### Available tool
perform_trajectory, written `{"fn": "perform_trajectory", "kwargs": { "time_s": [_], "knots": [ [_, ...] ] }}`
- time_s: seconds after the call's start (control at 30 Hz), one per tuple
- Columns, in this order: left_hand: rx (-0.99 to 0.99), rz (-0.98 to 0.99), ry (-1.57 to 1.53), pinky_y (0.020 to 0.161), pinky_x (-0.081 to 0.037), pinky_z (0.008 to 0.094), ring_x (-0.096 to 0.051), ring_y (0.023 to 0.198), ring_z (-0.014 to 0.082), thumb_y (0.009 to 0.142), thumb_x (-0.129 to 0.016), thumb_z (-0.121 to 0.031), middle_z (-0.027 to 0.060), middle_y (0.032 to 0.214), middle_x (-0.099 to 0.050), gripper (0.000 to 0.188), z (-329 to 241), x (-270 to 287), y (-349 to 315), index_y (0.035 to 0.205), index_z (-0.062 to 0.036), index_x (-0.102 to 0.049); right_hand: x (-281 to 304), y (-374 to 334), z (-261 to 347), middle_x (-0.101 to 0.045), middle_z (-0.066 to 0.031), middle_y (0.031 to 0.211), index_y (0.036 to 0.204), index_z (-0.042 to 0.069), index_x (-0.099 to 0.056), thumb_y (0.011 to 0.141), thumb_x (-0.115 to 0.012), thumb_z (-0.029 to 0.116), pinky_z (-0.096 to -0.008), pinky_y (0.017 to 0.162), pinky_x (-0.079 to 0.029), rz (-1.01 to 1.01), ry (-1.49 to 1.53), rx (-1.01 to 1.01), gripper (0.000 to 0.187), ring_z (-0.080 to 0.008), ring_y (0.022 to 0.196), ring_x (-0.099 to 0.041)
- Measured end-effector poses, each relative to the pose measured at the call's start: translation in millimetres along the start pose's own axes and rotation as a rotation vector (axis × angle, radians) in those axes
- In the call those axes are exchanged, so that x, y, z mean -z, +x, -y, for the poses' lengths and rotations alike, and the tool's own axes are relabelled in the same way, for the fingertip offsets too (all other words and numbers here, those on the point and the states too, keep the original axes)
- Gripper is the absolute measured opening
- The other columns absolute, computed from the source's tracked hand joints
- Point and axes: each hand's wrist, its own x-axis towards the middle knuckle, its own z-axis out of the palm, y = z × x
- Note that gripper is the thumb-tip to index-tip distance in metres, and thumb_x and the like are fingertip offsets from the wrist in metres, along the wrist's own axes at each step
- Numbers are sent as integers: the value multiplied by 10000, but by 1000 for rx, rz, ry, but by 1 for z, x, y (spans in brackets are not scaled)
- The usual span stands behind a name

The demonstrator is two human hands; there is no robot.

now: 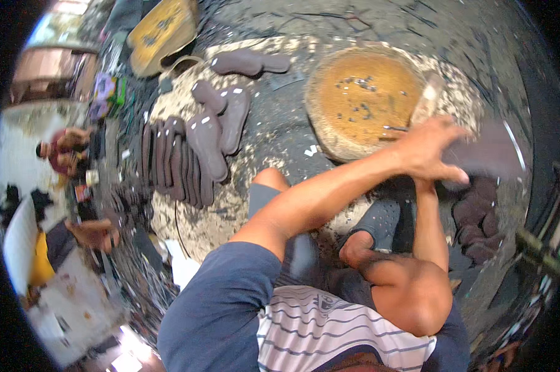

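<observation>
The left hand's (431, 150) grip was open, fingers spread; the blurred brown sole-like piece (489, 149) lay toward its three o'clock, axis unclear. The hidden right hand's grip couldn't be told.

Single wide fisheye view from wearer's head, looking steeply down; black surrounds circular picture. Striped shirt (342, 322) very near, bottom centre. Left hand (432, 149) farther, right of centre. Round block (366, 87) beyond, upper right. Another person (63, 152) distant, left edge.
</observation>
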Motion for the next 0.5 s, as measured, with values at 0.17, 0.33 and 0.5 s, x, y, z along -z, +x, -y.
{"fn": "perform_trajectory", "kwargs": {
  "time_s": [0.17,0.33,0.5],
  "knots": [
    [375,-563,155,1095,-445,433,-579,1282,345,873,-803,-384,211,1351,-633,638,84,127,-85,1359,-22,-605,0,-5,27,-680,-87,888,1134,50,-581,1068,-535,331,-366,672,-584,-7,311,-199,291,-196,749,-686],
    [1213,-597,995,1116,-361,574,-407,1402,437,785,-849,-395,213,1522,-440,900,184,213,-328,1528,-140,-412,-11,1,26,-676,-86,851,1084,58,-586,1068,-531,359,-353,632,-595,-12,298,-242,307,-196,714,-690],
    [1131,-485,937,1047,-371,572,-472,1264,409,765,-782,-211,203,1374,-494,855,167,191,-377,1536,-218,-412,-7,2,29,-660,-81,835,1089,62,-584,1055,-558,331,-351,636,-580,-14,276,-270,272,-195,693,-671]
  ]
}}
